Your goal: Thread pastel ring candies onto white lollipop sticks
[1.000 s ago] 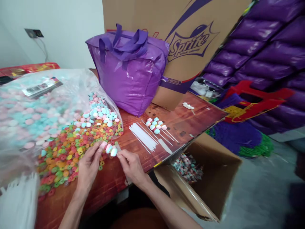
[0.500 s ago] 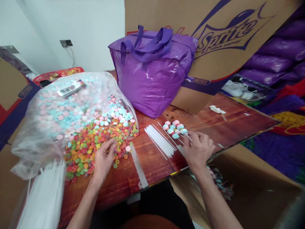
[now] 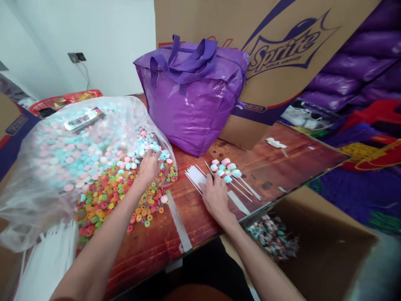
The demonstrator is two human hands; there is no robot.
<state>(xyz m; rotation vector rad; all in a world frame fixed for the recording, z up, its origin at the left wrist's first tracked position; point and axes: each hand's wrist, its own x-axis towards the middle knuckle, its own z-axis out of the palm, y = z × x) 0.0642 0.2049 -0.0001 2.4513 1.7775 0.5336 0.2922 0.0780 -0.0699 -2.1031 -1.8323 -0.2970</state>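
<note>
Loaded sticks [image 3: 227,172] lie done; pastel candies [image 3: 145,136] at your left hand [image 3: 149,167] and bare sticks [image 3: 194,177] under your right hand [image 3: 216,195] wait. I can't tell either grip!

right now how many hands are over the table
2: the left hand at the pastel candies, the right hand at the loose white sticks. No other hand shows.

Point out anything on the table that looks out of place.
A lone pink piece sits at the edge of the colored rings, apart from the pink-and-blue pile. A crumpled white scrap, looking like litter, lies off to the right.
</note>
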